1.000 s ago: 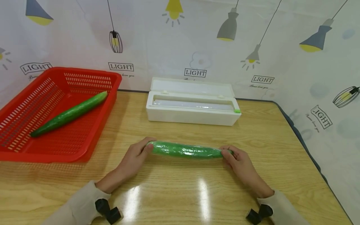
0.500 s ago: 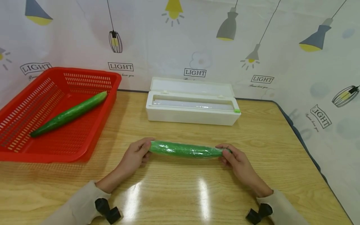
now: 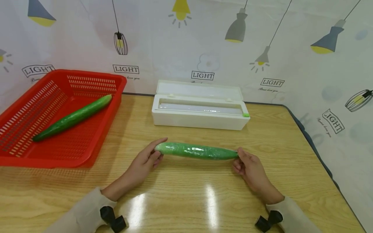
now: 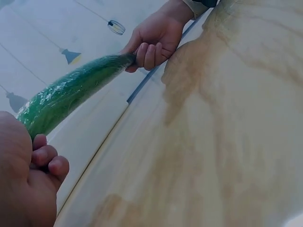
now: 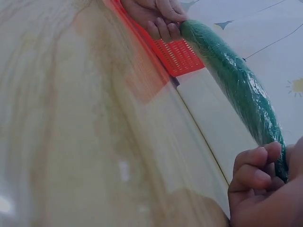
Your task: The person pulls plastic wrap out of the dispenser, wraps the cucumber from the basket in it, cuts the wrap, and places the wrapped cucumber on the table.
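A green cucumber (image 3: 198, 151) covered in shiny clear film is held level above the table, between both hands. My left hand (image 3: 142, 163) pinches its paler end, thumb below and index finger above. The dark, narrow end is gripped by my right hand (image 3: 253, 170), its other fingers curled underneath. In the left wrist view the film on the cucumber (image 4: 75, 92) looks wrinkled and glossy. From the right wrist the cucumber (image 5: 236, 80) shows clear of the table, the right fingers (image 5: 253, 165) bent at its tip.
A white cling film box (image 3: 201, 119) with its lid raised stands behind the hands, a film roll inside. At the left, a red plastic basket (image 3: 96, 142) holds another cucumber (image 3: 73, 118). A printed cloth wall (image 3: 175, 48) rises behind the wooden table (image 3: 175, 200).
The cucumber has risen slightly, shifted right and turned about its length. My fingers have changed their hold at both ends. Basket and box stay in place.
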{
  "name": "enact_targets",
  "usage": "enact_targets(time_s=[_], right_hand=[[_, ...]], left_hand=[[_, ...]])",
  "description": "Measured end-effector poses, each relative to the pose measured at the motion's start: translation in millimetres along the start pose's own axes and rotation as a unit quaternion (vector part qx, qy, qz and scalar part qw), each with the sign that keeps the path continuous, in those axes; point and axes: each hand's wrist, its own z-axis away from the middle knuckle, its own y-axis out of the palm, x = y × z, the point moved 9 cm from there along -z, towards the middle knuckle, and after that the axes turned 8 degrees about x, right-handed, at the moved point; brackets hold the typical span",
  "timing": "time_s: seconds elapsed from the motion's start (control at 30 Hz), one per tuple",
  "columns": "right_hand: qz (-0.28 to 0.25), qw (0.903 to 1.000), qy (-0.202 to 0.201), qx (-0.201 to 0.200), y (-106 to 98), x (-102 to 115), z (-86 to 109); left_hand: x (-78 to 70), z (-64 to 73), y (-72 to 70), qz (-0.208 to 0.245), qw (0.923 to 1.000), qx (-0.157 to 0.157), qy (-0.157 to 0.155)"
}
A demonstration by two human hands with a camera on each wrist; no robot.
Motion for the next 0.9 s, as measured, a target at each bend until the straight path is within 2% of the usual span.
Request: enact_targets(time_s=[0.1, 0.2, 0.3, 0.4, 0.57, 0.7, 0.9], right_hand=[[0.058, 0.9974, 0.030, -0.032, -4, -2, 1.5], [0.124, 0.9890, 0.062, -0.051, -7, -4, 2.6], [0.165, 0.9825, 0.076, -0.041, -5, -4, 2.3], [0.183, 0.9811, 0.059, -0.024, -2, -3, 1.2], [0.174, 0.9845, -0.021, 0.003, 3, 7, 0.4], [0.134, 0.9877, -0.075, 0.033, 8, 14, 0.9], [0.063, 0.9892, -0.113, 0.069, 11, 16, -0.2]], left_hand=[[0.5, 1.2, -6.1, -0.059, 0.9977, -0.035, -0.004], [5.0, 4.1, -17.0, -0.102, 0.9903, -0.088, -0.031], [11.8, 7.0, -25.1, -0.080, 0.9869, -0.125, -0.064], [16.4, 8.9, -29.0, -0.048, 0.9848, -0.143, -0.086], [20.3, 10.5, -31.8, -0.022, 0.9817, -0.156, -0.107], [21.5, 11.9, -32.1, -0.016, 0.9794, -0.159, -0.123], [19.6, 12.1, -31.1, -0.014, 0.9798, -0.155, -0.125]])
